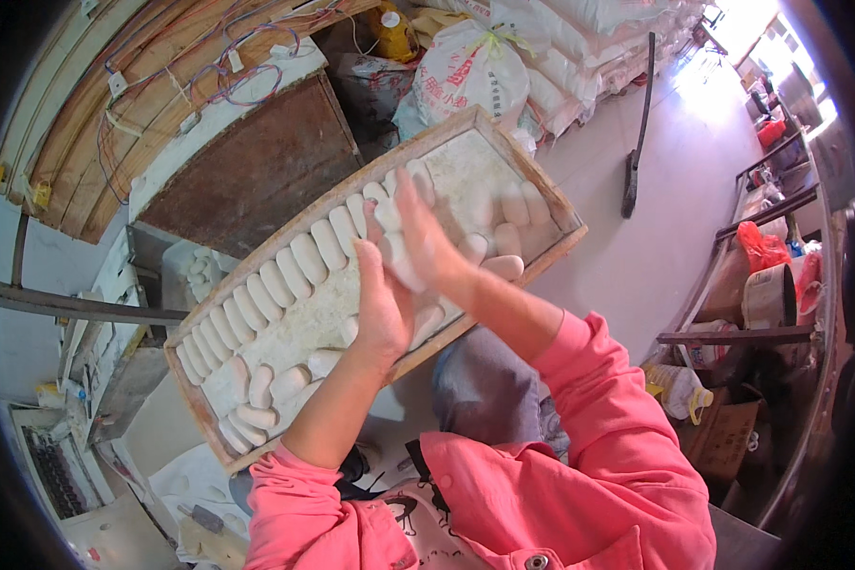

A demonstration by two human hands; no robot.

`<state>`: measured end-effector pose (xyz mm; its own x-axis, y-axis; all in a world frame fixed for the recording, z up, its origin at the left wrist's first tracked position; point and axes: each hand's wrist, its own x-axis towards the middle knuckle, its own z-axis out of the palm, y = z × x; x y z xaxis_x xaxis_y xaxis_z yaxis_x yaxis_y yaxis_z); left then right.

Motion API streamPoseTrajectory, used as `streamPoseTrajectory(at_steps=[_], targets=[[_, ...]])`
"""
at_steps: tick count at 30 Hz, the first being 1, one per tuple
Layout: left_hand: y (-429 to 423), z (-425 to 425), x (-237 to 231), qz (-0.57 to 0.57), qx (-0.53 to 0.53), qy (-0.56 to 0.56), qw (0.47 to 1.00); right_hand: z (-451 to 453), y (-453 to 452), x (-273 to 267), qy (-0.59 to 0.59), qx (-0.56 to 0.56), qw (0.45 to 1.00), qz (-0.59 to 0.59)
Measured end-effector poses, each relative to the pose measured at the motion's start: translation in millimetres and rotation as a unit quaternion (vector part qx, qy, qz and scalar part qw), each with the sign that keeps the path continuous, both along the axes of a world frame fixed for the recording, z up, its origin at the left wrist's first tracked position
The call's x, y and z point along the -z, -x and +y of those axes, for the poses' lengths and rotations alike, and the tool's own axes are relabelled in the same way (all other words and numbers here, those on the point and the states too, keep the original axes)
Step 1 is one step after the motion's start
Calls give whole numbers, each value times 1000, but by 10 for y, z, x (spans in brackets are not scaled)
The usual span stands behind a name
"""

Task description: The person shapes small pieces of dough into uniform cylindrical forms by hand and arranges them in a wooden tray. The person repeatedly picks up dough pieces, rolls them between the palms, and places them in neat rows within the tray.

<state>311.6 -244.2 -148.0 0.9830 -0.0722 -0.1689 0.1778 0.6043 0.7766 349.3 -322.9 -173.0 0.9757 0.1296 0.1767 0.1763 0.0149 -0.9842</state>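
Observation:
A shallow wooden tray (502,324) lies slantwise before me, its base whitish. Along its far long side stands a close row of pale, oblong dough pieces (276,283). Loose dough pieces (260,386) lie in the near left corner, and others (514,203) are at the right end. Over the middle of the tray is my left hand (387,306), thumb up. My right hand (420,228), blurred, is just right of it, fingers extended towards the row. Pale dough shows between and beside the two hands; whether either hand grips a piece is unclear.
Stacked white sacks (563,50) and a tied white bag (470,75) stand beyond the tray. A dark bar-like tool (634,171) lies on the floor. Metal shelving (741,336) with containers runs along the right. Loose wires (256,75) cross wooden boards at the upper left.

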Motion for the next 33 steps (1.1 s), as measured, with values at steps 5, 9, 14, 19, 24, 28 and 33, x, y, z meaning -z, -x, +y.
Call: streamPoseTrajectory(at_steps=[5, 9, 14, 19, 24, 28, 33], targets=[[-84, -10, 5, 49, -54, 74, 995, -12, -68, 20, 39, -92, 995, -16], [-192, 11, 89, -13, 16, 138, 990, 13, -79, -5, 25, 9, 999, -28], [-427, 52, 452, 107, -35, 256, 960, -105, -349, 135, 273, 29, 961, -39], [-639, 67, 732, 141, 6, 128, 982, -704, -1269, 545, 374, 117, 920, 28], [-859, 38, 780, 270, 32, 94, 958, -1168, -1562, 1011, 316, 96, 937, 109], [-996, -151, 858, 244, -24, 126, 961, -1112, -1578, 890, 293, 71, 944, 131], [-891, -189, 906, 204, -7, 157, 966, -1324, -1412, 537, 578, 84, 808, 72]])
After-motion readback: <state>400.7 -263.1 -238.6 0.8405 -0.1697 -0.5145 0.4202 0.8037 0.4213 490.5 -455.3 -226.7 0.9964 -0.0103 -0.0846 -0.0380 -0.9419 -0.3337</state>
